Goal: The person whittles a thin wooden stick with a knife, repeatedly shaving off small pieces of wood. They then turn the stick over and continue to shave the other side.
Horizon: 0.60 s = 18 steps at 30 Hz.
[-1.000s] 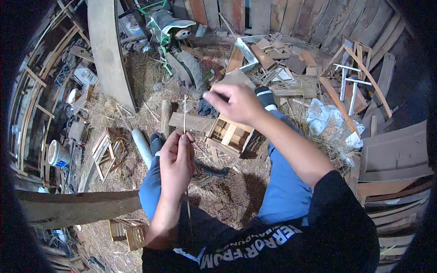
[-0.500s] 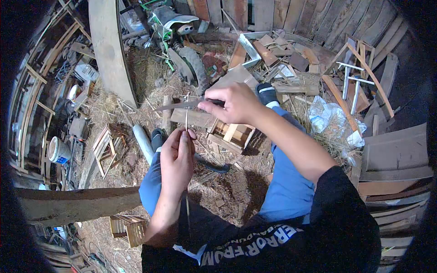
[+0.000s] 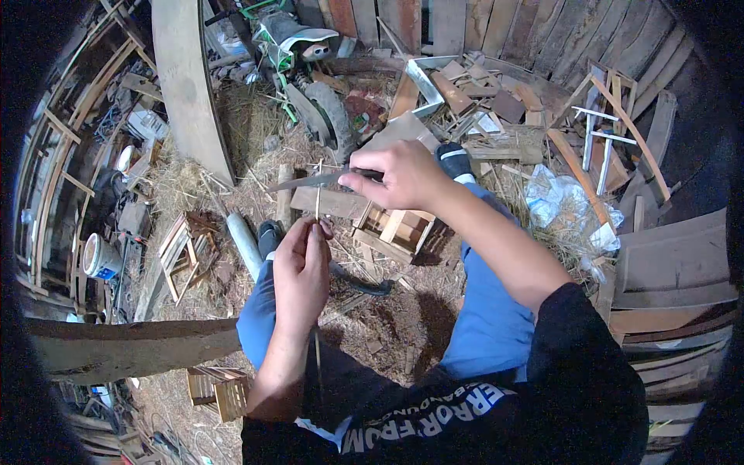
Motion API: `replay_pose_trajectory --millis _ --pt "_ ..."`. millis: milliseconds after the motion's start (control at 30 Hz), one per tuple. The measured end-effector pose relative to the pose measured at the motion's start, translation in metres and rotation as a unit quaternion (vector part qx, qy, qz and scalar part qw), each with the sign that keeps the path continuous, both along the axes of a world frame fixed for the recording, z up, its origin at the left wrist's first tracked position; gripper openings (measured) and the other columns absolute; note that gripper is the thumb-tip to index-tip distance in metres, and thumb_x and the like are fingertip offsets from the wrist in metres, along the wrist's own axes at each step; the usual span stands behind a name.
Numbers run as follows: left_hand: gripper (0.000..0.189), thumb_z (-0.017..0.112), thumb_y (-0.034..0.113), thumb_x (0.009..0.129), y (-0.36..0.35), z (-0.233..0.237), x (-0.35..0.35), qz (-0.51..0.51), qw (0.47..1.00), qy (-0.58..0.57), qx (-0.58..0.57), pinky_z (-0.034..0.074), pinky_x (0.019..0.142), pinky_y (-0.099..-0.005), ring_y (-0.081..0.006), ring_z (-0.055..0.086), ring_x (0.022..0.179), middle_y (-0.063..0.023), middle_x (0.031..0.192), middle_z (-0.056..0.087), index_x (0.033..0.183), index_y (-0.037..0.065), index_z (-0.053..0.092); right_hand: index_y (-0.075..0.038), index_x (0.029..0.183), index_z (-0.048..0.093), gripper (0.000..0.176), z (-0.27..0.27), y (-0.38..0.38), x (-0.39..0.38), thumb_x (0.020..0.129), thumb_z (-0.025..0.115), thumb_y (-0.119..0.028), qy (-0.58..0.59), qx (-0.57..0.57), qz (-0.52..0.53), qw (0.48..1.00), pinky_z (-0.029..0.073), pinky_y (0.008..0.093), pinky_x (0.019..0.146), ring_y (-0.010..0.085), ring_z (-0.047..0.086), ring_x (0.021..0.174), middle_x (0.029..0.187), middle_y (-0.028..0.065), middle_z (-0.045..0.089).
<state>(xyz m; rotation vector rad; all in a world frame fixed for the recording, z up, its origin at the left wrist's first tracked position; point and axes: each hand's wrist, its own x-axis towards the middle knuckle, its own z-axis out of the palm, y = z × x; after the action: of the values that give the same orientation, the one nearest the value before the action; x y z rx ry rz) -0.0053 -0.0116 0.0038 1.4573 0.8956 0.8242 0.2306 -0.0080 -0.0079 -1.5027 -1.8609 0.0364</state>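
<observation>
My left hand (image 3: 302, 267) is closed on a thin light stick (image 3: 318, 203), which stands up above the fingers and runs down below the wrist. My right hand (image 3: 395, 177) is wrapped round the handle of a knife with a long dark blade (image 3: 304, 182). The blade points left and crosses the stick near its upper end. Beneath my right hand, on the ground between my feet, sits a small slatted wooden crate (image 3: 395, 230).
A motorbike (image 3: 298, 66) stands at the back. Wood scraps (image 3: 496, 101) and a plastic bag (image 3: 558, 198) lie at the right. Left are a white bucket (image 3: 101, 256), a slatted frame (image 3: 186, 252) and a wide beam (image 3: 139, 349). Another crate (image 3: 231, 397) lies lower left.
The knife blade has shifted very slightly left and down along the stick. My left hand holds the stick as before, almost unmoved.
</observation>
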Motion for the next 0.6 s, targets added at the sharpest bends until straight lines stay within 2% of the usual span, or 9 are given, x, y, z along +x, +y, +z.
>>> replay_pose_trajectory --millis 33,67,133,233,333,367,500,567,600 --pt "0.018 0.049 0.013 0.11 0.004 -0.006 -0.001 -0.01 1.0 -0.012 -0.007 0.033 0.057 -0.0203 -0.0014 0.042 0.066 0.0048 0.078 0.052 0.103 0.001 0.061 -0.012 0.077 0.069 0.035 0.001 -0.003 -0.006 0.093 0.071 -0.042 -0.006 0.009 -0.006 1.0 0.046 0.0461 0.052 0.0353 0.063 0.057 0.061 0.0128 0.061" --pt "0.017 0.05 0.013 0.11 0.003 -0.008 0.0 0.007 1.0 -0.022 -0.003 0.033 0.057 -0.0203 -0.0014 0.042 0.066 0.0047 0.078 0.052 0.104 0.001 0.061 -0.013 0.077 0.07 0.035 0.002 -0.011 -0.014 0.094 0.071 -0.043 0.045 0.02 -0.001 0.999 0.045 0.0466 0.051 0.0348 0.063 0.056 0.062 0.0125 0.062" --pt "0.017 0.05 0.012 0.11 -0.002 -0.007 0.006 0.042 0.998 -0.036 0.005 0.033 0.057 -0.0204 -0.0014 0.042 0.066 0.0043 0.08 0.053 0.104 0.001 0.061 -0.015 0.079 0.072 0.034 0.002 -0.014 -0.017 0.094 0.07 -0.045 -0.003 0.054 0.058 0.997 0.046 0.0465 0.051 0.0337 0.064 0.056 0.062 0.0117 0.063" --pt "0.017 0.05 0.012 0.11 0.003 -0.013 -0.001 0.009 1.0 -0.028 -0.008 0.032 0.056 -0.0203 -0.0014 0.042 0.067 0.0043 0.08 0.053 0.105 0.0 0.061 -0.015 0.078 0.071 0.035 0.0 0.002 0.0 0.094 0.07 -0.046 -0.007 0.045 -0.015 0.999 0.046 0.0462 0.051 0.0329 0.063 0.055 0.06 0.01 0.061" --pt "0.017 0.05 0.012 0.11 0.001 -0.01 0.0 0.008 1.0 -0.01 0.016 0.033 0.057 -0.0203 -0.0016 0.043 0.068 0.0045 0.08 0.053 0.105 0.0 0.061 -0.013 0.077 0.069 0.037 0.003 -0.01 -0.008 0.094 0.069 -0.046 -0.004 0.021 0.001 1.0 0.046 0.0461 0.052 0.0328 0.063 0.056 0.059 0.0103 0.059" --pt "0.017 0.05 0.012 0.11 0.001 -0.009 0.002 0.015 1.0 -0.014 0.022 0.033 0.057 -0.0203 -0.0016 0.043 0.068 0.0045 0.08 0.053 0.105 0.0 0.061 -0.013 0.077 0.068 0.038 0.005 -0.014 -0.013 0.094 0.069 -0.047 -0.004 0.025 0.037 0.999 0.046 0.046 0.053 0.0333 0.063 0.056 0.059 0.0103 0.059" --pt "0.017 0.05 0.012 0.11 -0.001 -0.011 0.001 0.017 1.0 -0.016 0.007 0.033 0.056 -0.0203 -0.0014 0.044 0.068 0.0046 0.08 0.053 0.104 0.0 0.06 -0.013 0.08 0.068 0.036 0.002 0.002 0.006 0.095 0.068 -0.046 0.003 -0.022 -0.015 1.0 0.046 0.0474 0.054 0.0337 0.064 0.059 0.062 0.0111 0.06" --pt "0.017 0.05 0.012 0.11 0.005 -0.012 -0.002 -0.008 1.0 0.012 0.024 0.034 0.057 -0.0204 -0.0016 0.044 0.068 0.0047 0.08 0.053 0.103 0.0 0.06 -0.013 0.079 0.067 0.037 -0.003 -0.003 0.0 0.095 0.068 -0.046 0.006 0.006 0.002 1.0 0.047 0.0476 0.054 0.0335 0.064 0.06 0.062 0.0117 0.06" --pt "0.017 0.05 0.012 0.11 0.003 -0.011 0.002 0.011 1.0 0.005 0.028 0.034 0.057 -0.0203 -0.0016 0.044 0.067 0.0048 0.079 0.053 0.103 0.0 0.06 -0.013 0.079 0.067 0.037 -0.004 -0.005 -0.005 0.095 0.068 -0.046 0.009 0.021 0.012 1.0 0.047 0.0478 0.054 0.0334 0.065 0.061 0.063 0.0119 0.06"
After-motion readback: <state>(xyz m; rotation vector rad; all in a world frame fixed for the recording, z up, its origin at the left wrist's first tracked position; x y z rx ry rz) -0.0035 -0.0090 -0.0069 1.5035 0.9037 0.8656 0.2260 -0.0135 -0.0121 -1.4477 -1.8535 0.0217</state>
